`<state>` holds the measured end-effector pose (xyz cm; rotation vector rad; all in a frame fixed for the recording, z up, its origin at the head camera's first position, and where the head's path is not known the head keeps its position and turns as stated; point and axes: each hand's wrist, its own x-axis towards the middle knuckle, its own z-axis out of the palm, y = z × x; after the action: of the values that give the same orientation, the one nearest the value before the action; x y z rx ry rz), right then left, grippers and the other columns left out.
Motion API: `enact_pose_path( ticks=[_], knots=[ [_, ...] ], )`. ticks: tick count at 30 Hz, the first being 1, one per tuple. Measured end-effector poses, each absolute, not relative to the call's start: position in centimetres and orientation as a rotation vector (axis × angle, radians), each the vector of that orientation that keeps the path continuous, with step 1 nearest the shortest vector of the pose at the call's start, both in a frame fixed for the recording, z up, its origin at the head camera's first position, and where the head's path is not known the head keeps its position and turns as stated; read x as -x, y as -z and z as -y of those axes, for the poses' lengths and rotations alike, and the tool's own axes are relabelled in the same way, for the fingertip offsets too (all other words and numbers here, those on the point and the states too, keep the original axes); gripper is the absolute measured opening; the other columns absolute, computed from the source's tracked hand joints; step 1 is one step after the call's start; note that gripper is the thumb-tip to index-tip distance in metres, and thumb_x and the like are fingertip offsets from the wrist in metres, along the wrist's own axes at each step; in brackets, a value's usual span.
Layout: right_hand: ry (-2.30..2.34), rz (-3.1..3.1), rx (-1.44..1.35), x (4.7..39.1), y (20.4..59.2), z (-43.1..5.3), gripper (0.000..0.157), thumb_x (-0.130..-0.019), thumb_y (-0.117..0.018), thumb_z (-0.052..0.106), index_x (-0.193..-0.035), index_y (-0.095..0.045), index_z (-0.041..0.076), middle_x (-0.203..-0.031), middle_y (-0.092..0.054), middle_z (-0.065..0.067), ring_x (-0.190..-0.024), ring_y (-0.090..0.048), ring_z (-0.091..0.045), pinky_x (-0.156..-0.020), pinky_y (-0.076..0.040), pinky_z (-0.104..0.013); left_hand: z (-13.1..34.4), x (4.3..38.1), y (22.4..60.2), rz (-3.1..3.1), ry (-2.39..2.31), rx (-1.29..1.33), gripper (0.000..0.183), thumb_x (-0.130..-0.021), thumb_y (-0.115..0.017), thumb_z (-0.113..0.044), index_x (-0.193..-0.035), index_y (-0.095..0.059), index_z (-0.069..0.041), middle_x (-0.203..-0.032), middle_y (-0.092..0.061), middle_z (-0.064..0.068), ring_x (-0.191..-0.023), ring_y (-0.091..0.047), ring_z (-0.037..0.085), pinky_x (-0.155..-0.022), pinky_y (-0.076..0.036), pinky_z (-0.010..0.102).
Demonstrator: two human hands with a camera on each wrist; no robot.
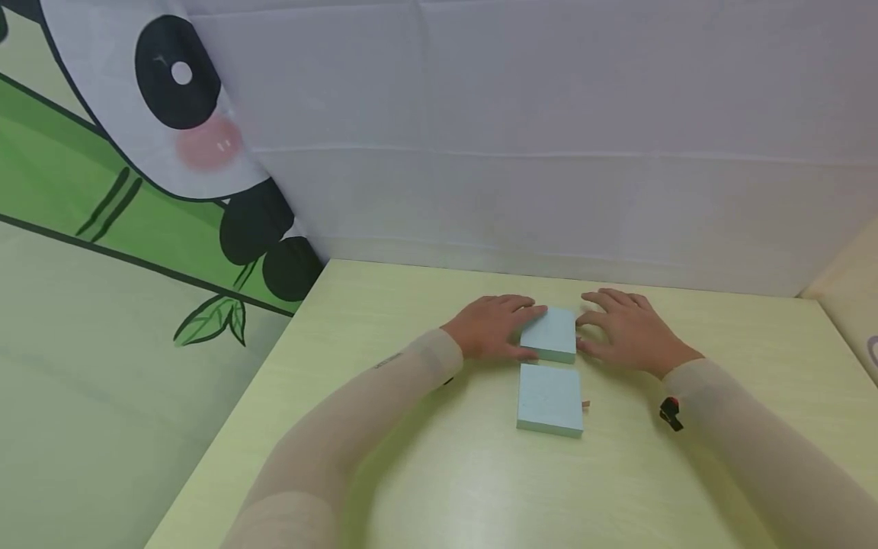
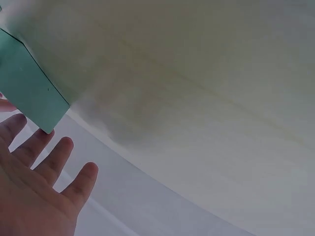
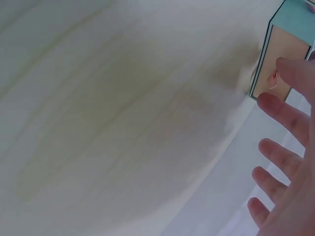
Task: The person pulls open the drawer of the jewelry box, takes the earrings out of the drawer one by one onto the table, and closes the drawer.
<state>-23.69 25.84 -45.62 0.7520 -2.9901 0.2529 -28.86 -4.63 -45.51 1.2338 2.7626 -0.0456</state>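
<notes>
At the far part of the table [image 1: 473, 496], a pale blue far box [image 1: 550, 329] is lying between the two hands. The left hand [image 1: 490, 328] is holding its left end, thumb and forefinger spanning the width. The right hand [image 1: 627, 332] is spreading its fingers loosely at the right end, gripping nothing, its thumb lying over the tan drawer front [image 3: 281, 45] by a ribbon pull [image 3: 272, 80]. Just nearer, a matching near box [image 1: 549, 400] is resting, a brownish tab [image 1: 586, 404] jutting rightward. Both boxes are hiding their insides.
</notes>
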Motion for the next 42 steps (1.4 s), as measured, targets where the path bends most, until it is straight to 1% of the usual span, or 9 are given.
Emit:
enact_pose_path(
  ticks=[5,12,18,23,28,33,42],
  knots=[
    [-0.255,2.982,-0.761,24.2,45.5,-25.6,0.022,-0.114,-0.076,0.042,-0.126,-0.089,0.028,-0.173,-0.064,-0.021,-0.165,-0.052,-0.052,-0.129,-0.042,-0.081,4.4,29.3,45.8,-2.771,0.097,-1.207,0.094,-0.113,-0.061,-0.08,-0.188,-0.035,-0.03,-0.189,-0.048,0.0,-0.177,-0.047,0.023,-0.145,-0.042,0.047],
    [-0.257,2.949,-0.783,25.2,45.5,-25.4,0.014,-0.11,-0.081,0.029,-0.117,-0.093,0.026,-0.169,-0.067,-0.019,-0.164,-0.054,-0.05,-0.126,-0.045,-0.078,4.1,29.9,45.6,-2.787,0.143,-1.207,0.093,-0.112,-0.061,-0.081,-0.185,-0.041,-0.028,-0.185,-0.052,0.0,-0.174,-0.051,0.023,-0.143,-0.045,0.044],
    [-0.251,2.898,-0.794,25.0,46.6,-24.7,0.009,-0.107,-0.086,0.023,-0.109,-0.094,0.025,-0.164,-0.07,-0.019,-0.159,-0.058,-0.05,-0.123,-0.048,-0.077,4.7,29.3,45.5,-2.782,0.185,-1.222,0.091,-0.112,-0.06,-0.081,-0.185,-0.042,-0.029,-0.186,-0.052,0.0,-0.174,-0.051,0.022,-0.143,-0.045,0.044],
    [-0.237,2.88,-0.786,24.7,47.5,-23.9,0.008,-0.106,-0.088,0.021,-0.106,-0.095,0.024,-0.163,-0.071,-0.019,-0.157,-0.059,-0.05,-0.122,-0.049,-0.076,5.1,29.1,45.9,-2.769,0.182,-1.219,0.091,-0.112,-0.062,-0.08,-0.185,-0.043,-0.029,-0.186,-0.053,0.0,-0.173,-0.052,0.023,-0.142,-0.047,0.044],
    [-0.242,2.885,-0.764,24.6,48.1,-23.3,0.006,-0.104,-0.091,0.022,-0.106,-0.097,0.022,-0.163,-0.071,-0.019,-0.158,-0.059,-0.049,-0.125,-0.048,-0.076,5.7,29.0,46.2,-2.777,0.2,-1.228,0.091,-0.111,-0.062,-0.081,-0.184,-0.044,-0.029,-0.184,-0.054,-0.001,-0.17,-0.056,0.021,-0.14,-0.049,0.042],
    [-0.245,2.882,-0.751,24.6,48.0,-23.3,0.006,-0.103,-0.092,0.022,-0.106,-0.098,0.023,-0.162,-0.073,-0.018,-0.158,-0.06,-0.048,-0.126,-0.048,-0.076,5.7,28.9,46.1,-2.781,0.196,-1.243,0.091,-0.111,-0.064,-0.081,-0.183,-0.045,-0.028,-0.183,-0.056,0.0,-0.168,-0.058,0.021,-0.138,-0.051,0.042],
    [-0.229,2.889,-0.759,24.4,47.8,-23.2,0.007,-0.104,-0.091,0.024,-0.104,-0.098,0.025,-0.159,-0.074,-0.017,-0.156,-0.061,-0.048,-0.126,-0.048,-0.075,5.8,28.9,46.2,-2.788,0.202,-1.249,0.091,-0.11,-0.064,-0.082,-0.183,-0.046,-0.029,-0.18,-0.058,-0.001,-0.163,-0.063,0.02,-0.134,-0.054,0.04]
  ],
)
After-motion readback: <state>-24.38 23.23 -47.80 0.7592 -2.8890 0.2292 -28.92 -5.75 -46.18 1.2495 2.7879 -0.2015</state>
